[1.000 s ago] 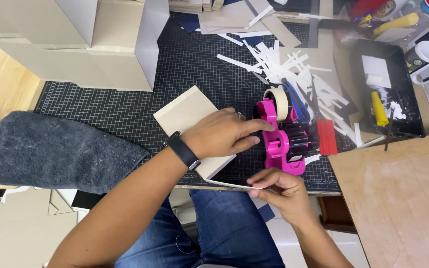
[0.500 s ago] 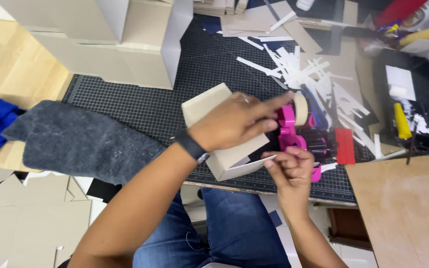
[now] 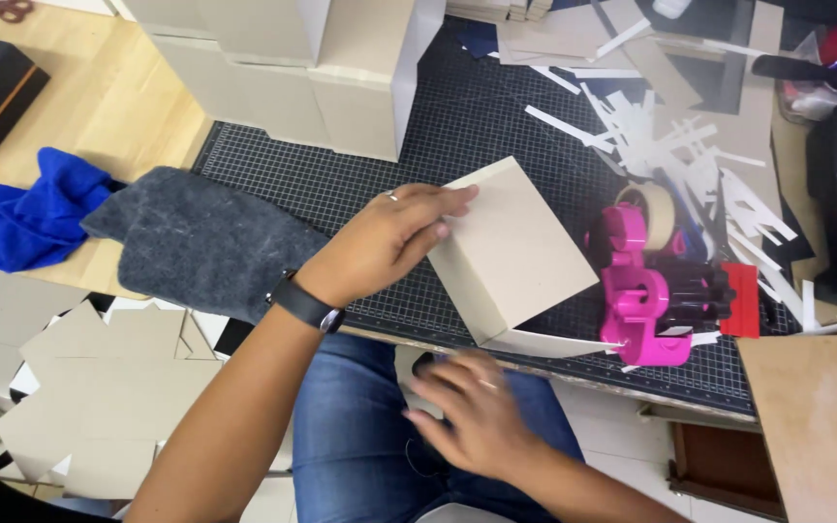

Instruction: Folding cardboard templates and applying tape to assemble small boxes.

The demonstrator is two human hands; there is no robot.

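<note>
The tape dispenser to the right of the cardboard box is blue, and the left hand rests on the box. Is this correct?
Not quite. The tape dispenser is pink, not blue, as the head view shows. It does sit to the right of the cardboard box, and the left hand does rest on the box.

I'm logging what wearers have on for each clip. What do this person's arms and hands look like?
Both arms are bare, with no sleeves or gloves. The left hand has a ring on one finger and a black wristband at the wrist. The right hand is blurred; a ring shows faintly.
</note>
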